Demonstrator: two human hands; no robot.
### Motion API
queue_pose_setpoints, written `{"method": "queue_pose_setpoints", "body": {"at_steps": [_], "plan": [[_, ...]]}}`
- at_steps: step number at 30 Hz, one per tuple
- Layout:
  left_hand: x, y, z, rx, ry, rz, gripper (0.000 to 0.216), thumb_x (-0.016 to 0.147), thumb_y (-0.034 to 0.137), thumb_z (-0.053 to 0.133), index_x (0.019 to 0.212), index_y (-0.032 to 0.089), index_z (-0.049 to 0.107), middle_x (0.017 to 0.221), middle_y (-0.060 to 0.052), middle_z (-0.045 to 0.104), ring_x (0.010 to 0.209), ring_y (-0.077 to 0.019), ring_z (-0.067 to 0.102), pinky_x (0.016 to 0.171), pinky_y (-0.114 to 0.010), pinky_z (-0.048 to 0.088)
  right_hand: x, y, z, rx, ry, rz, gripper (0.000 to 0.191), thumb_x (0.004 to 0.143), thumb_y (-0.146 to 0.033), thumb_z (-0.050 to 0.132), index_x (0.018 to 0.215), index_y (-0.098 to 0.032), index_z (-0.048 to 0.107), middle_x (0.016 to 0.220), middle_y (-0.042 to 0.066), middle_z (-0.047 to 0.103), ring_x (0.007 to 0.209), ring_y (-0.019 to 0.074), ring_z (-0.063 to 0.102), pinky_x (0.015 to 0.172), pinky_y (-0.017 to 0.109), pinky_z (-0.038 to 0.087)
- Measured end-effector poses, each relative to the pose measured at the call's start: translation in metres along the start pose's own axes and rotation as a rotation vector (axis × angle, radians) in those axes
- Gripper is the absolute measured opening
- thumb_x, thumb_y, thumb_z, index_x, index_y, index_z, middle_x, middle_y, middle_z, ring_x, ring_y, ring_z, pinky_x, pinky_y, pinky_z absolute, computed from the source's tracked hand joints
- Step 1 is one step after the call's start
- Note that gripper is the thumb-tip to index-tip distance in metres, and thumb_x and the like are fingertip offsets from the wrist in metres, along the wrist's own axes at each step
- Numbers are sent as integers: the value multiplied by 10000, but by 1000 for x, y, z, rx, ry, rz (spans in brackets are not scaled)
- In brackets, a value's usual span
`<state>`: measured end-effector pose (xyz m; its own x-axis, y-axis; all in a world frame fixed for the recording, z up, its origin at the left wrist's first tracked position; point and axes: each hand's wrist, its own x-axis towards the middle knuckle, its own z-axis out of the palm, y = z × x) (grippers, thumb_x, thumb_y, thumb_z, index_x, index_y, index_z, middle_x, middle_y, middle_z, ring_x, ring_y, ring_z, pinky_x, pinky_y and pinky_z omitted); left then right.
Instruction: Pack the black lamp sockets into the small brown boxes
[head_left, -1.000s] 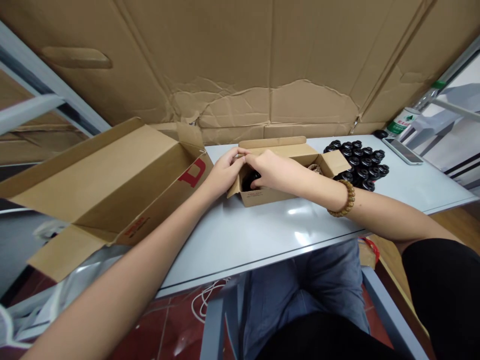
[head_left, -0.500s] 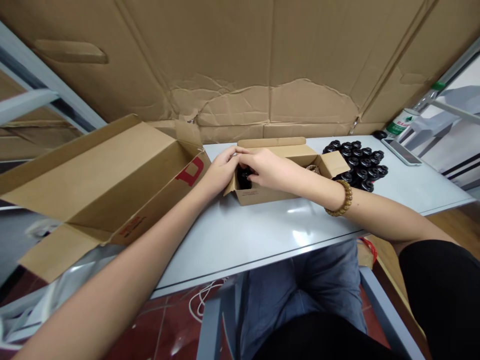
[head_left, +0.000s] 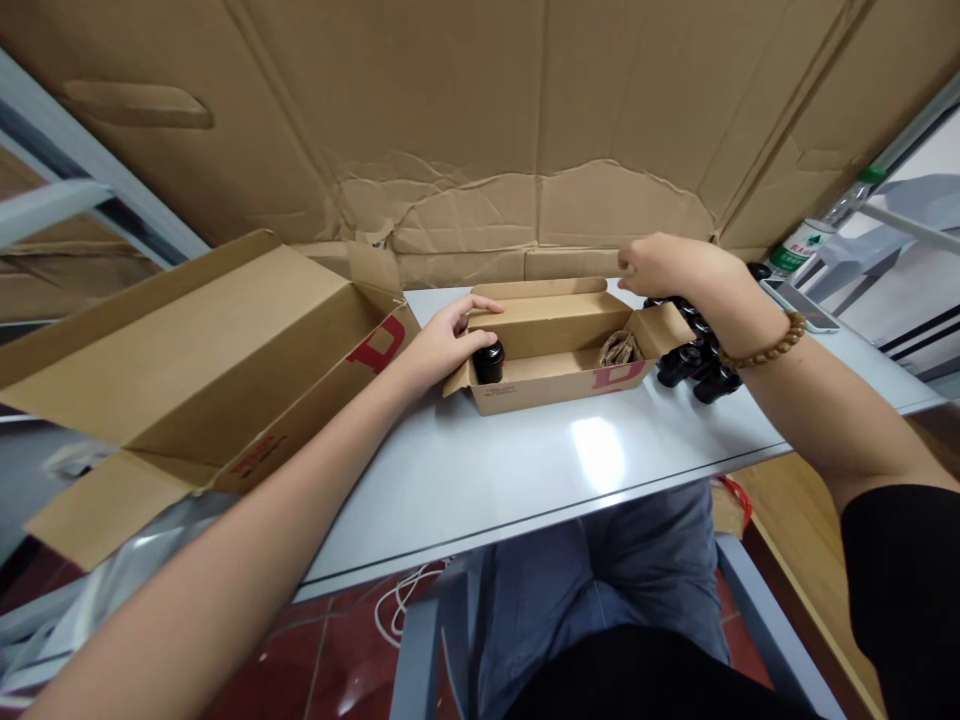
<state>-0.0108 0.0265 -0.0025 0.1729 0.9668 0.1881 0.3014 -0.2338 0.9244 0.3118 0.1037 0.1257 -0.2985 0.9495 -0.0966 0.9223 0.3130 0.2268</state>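
Note:
My left hand (head_left: 448, 342) rests at the left end of a small open cardboard box (head_left: 559, 392), thumb and forefinger spread apart. Its thumb lies at the top of a black cylindrical part (head_left: 489, 362) standing inside that end; whether it presses on it I cannot tell. Crumpled brown paper (head_left: 619, 348) fills the box's right end. Past that end, my right hand (head_left: 679, 268) hovers over a cluster of black parts (head_left: 694, 362), partly covering them. Its fingers are loosely bent, with a gap to the thumb and nothing visible in them.
A larger open cardboard box (head_left: 255, 370) stands tilted on the left. On the right of the white table (head_left: 450, 480) lie a phone (head_left: 801, 305) and a water bottle (head_left: 806, 245). A cardboard sheet (head_left: 465, 120) walls off the back.
My right hand has left the small box's left end and swung right to the black parts. My left hand stays, its fingers now apart. The box interior has come into view.

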Motion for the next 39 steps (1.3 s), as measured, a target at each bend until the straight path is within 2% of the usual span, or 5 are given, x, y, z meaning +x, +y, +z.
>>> {"method": "queue_pose_setpoints", "body": {"at_steps": [5, 19, 23, 26, 39], "plan": [[-3, 4, 4, -15, -51, 5, 486, 830, 418, 787, 1280, 249, 714, 1136, -54, 763, 1049, -307, 715, 963, -441, 555, 15, 16, 24, -175, -204, 43, 458, 949, -386, 766, 1377, -236, 830, 1230, 166, 853, 1064, 376, 782, 847, 470, 596], [-9, 8, 6, -4, -92, 10, 470, 861, 439, 785, 1286, 250, 718, 1136, -59, 765, 1097, -320, 719, 998, -458, 548, 16, 6, 29, -241, -287, 11, 308, 913, -78, 731, 1183, -124, 873, 1284, 216, 831, 1044, 346, 800, 858, 451, 598], [-9, 8, 6, 2, -82, 13, 443, 870, 425, 779, 1280, 262, 727, 1151, -59, 772, 1114, -322, 722, 990, -454, 555, 20, 9, 33, -306, -242, -22, 250, 847, -106, 825, 1090, -115, 881, 1249, 232, 828, 1197, 388, 744, 937, 475, 596], [-9, 8, 6, -2, -81, 8, 442, 869, 423, 789, 1276, 261, 732, 1165, -63, 775, 1131, -328, 726, 988, -455, 565, 22, 16, 35, -269, -269, -1, 204, 836, -112, 835, 1036, -117, 879, 1166, 229, 845, 1121, 393, 766, 917, 511, 597], [-9, 11, 7, 9, -84, 7, 447, 873, 431, 782, 1280, 257, 723, 1144, -55, 771, 1115, -326, 722, 1014, -464, 562, 22, 26, 30, -120, -187, -111, 309, 1053, -375, 699, 1145, -128, 861, 1158, 207, 851, 958, 317, 783, 856, 426, 544]]}}
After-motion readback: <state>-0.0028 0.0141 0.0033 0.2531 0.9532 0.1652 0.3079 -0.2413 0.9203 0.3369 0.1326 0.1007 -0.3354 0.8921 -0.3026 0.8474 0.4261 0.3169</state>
